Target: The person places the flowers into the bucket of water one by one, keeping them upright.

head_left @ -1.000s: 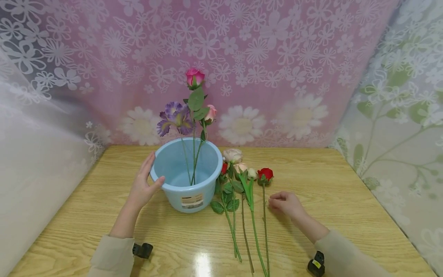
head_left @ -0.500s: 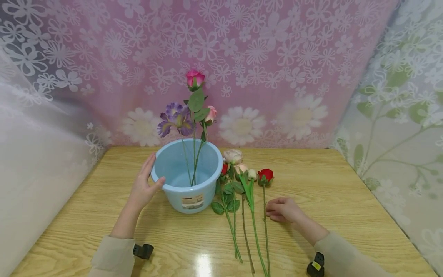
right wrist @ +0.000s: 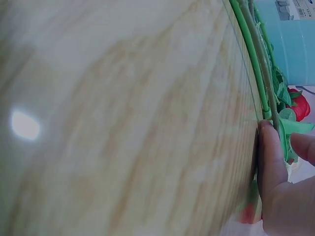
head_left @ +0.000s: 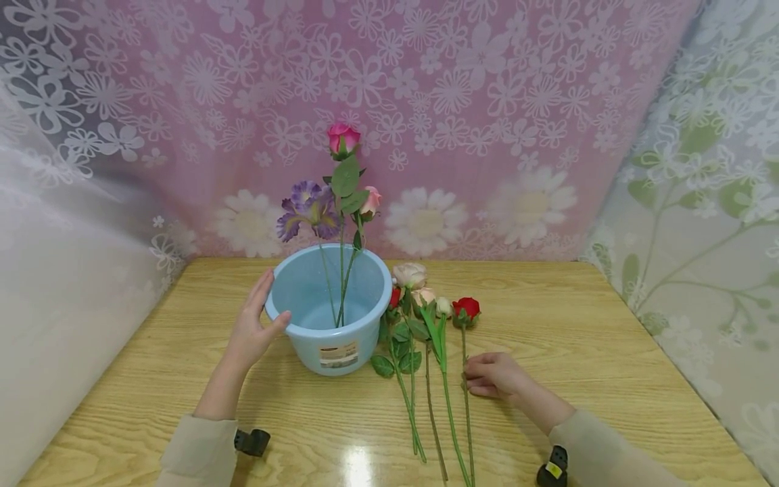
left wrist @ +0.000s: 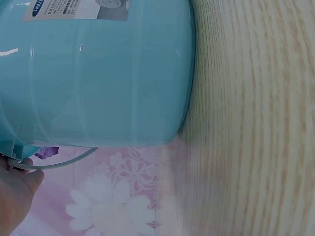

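Red rose (head_left: 466, 308), long stem (head_left: 468, 426), lies on tabletop (head_left: 535, 291), well apart from right edge (head_left: 666, 358). Right hand (head_left: 496, 377) touches stem, thumb off fingers; left hand (head_left: 251, 331) grips bucket (head_left: 298, 348) rim.

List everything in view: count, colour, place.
Bucket: 1, light blue, on table
Label: 1, tan and grey, bucket front
Handle: 1, pale, on bucket
Deep pink rose: 1, in bucket
Light pink rose: 1, in bucket
Iris: 1, purple and yellow, in bucket
Red blooms: 2, one by bucket, one rightmost
Blush bloom: 1, right of bucket
Peach bloom: 1, right of bucket
White bud: 1, left of rightmost bloom
Table: 1, wood-toned, under everything
Backdrop: 1, pink, behind table
Wrist cameras: 2, black, at sleeves
Sleeves: 2, beige, both arms
Left hand: 1, bare, at bucket rim
Right hand: 1, bare, at rightmost bloom's stem
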### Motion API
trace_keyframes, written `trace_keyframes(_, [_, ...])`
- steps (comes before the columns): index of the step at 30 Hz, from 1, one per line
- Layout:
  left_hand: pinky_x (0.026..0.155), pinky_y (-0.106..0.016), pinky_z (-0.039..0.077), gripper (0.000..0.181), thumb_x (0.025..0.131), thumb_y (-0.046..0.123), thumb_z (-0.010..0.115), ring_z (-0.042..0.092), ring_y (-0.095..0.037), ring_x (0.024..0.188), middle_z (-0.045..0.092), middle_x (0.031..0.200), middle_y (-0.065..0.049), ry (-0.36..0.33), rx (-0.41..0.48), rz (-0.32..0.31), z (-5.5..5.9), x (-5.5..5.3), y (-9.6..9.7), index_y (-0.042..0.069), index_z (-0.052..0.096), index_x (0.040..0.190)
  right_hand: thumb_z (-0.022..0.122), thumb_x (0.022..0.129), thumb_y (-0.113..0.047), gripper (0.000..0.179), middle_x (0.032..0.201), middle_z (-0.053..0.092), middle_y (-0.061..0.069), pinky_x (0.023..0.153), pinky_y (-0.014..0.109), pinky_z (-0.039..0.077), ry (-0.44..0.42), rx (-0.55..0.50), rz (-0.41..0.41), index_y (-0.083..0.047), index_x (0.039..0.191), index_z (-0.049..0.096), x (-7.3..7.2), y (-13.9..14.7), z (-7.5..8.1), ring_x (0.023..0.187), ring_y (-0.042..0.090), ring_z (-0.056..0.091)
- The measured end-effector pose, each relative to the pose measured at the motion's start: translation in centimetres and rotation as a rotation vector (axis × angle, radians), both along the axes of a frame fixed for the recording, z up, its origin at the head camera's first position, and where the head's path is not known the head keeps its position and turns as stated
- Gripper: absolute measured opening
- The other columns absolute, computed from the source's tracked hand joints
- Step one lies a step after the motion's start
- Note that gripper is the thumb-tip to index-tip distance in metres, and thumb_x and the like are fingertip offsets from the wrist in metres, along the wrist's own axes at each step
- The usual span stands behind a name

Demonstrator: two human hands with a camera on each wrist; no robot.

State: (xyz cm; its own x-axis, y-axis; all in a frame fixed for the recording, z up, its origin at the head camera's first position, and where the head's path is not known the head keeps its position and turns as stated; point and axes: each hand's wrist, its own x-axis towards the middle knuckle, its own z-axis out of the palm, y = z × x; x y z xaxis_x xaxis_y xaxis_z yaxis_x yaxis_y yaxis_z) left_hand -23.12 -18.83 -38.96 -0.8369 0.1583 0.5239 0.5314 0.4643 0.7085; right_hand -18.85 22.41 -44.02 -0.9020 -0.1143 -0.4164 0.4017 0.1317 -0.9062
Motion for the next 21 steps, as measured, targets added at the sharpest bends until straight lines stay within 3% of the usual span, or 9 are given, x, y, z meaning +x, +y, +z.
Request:
trace_keyframes(10, [0.098, -0.052, 0.024, 0.072, 0.079, 0.019, 0.061, 0.019, -0.035, 0.128, 0.020, 0.142, -0.020, 0.007, 0.001, -0.001, -0.11, -0.07, 0.00, -0.004, 0.025, 0.137, 0.055, 0.085, -0.005, 0.039, 0.081, 0.060, 0.007, 0.062, 0.027, 0.053, -0.011, 0.017, -0.008, 0.014, 0.116, 0.041, -0.12, -0.12, -0.10, 0.065, 0.013, 0.059])
trace_keyframes(21, [0.098, -0.052, 0.024, 0.072, 0.077, 0.012, 0.060, 0.019, -0.035, 0.128, 0.019, 0.142, -0.019, -0.003, 0.002, 0.006, -0.07, -0.03, -0.01, -0.004, 0.024, 0.137, 0.057, 0.082, -0.002, 0.034, 0.078, 0.060, 0.006, 0.060, 0.026, 0.052, 0.052, 0.004, -0.026, 0.014, 0.109, 0.045, 0.04, 0.31, 0.31, 0.066, 0.013, 0.059])
